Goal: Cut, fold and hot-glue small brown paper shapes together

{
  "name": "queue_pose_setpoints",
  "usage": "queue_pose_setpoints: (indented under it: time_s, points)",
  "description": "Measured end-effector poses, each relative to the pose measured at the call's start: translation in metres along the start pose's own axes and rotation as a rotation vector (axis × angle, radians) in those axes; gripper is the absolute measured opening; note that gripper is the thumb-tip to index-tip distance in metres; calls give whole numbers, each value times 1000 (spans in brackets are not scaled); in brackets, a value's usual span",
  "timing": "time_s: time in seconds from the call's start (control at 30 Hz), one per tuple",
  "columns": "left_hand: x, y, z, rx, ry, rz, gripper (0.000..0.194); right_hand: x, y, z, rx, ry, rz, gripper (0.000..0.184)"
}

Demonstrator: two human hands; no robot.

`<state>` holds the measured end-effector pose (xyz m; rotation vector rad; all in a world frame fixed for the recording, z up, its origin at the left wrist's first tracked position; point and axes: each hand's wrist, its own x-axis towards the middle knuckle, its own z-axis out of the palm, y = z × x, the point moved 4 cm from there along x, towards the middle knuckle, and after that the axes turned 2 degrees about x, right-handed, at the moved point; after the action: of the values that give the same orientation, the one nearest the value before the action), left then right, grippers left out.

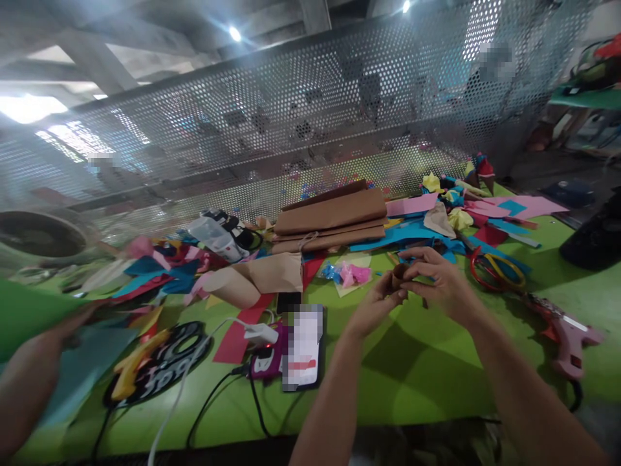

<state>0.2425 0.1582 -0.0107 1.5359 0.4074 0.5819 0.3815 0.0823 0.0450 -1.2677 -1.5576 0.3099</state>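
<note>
Above the green table [407,388], my left hand [380,303] and my right hand [433,279] meet around a small brown rolled piece [398,274], which looks like felt or paper. Fingers of both hands are closed on it, and they cover part of it. Left of my hands lies a clear bag [345,274] with small pink and blue pieces. To the right are scissors [499,270] with red and yellow handles. Nearer the right edge rests a pink glue gun [570,343].
Folded brown sheets [334,217] and coloured scraps [499,207] line the back, before a perforated metal screen [272,123]. A phone [305,349], a purple power strip [266,362] with cables and a yellow glue gun [136,366] lie left. Another person's arm [36,382] enters there.
</note>
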Motion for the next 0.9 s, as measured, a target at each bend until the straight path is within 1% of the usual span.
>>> queue_pose_setpoints:
  time_s: [0.1,0.17,0.33,0.47,0.63,0.77,0.9]
  points:
    - [1,0,-2,47,-10,-24,40,1,3,-1,5,33,20,7]
    - [0,1,-3,76,-17,-47,37,1,4,-2,22,59,37,9]
    - [2,3,-4,102,-18,-59,40,2,6,-3,54,83,78,12]
    - [2,0,-5,154,-10,-102,43,3,8,-9,99,137,149,15]
    - [1,-2,-10,127,41,-98,42,1,22,-16,189,240,279,23]
    - [2,-5,-16,120,107,-98,41,-4,36,-21,304,353,356,22]
    - [4,-2,-18,102,159,-62,42,-6,41,-20,441,386,413,21]
